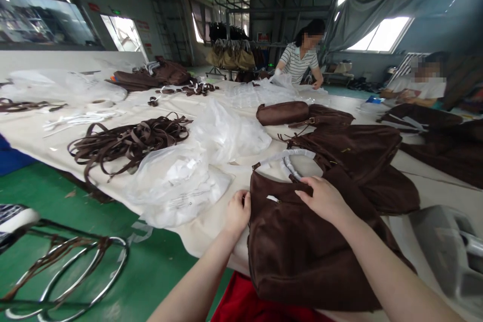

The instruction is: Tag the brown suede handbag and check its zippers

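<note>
A dark brown handbag point(302, 246) lies at the table's front edge, directly before me, its opening pointing away. Its handle point(291, 167) is wrapped in clear plastic and arches over the top. My left hand point(238, 211) is closed on the bag's left edge near the upper corner, fingertips partly hidden. At the top rim, beside the handle's base, my right hand point(322, 198) grips the bag with thumb and fingers. A small white tag or zipper pull point(273, 198) shows on the bag between the hands.
Clear plastic bags point(181, 186) and a heap of brown straps point(128, 143) lie to the left. More brown bags point(350, 148) are piled beyond and right. A grey machine point(445, 246) stands at right. Two people point(302, 58) work across the table. Metal-ringed stool point(83, 276) at lower left.
</note>
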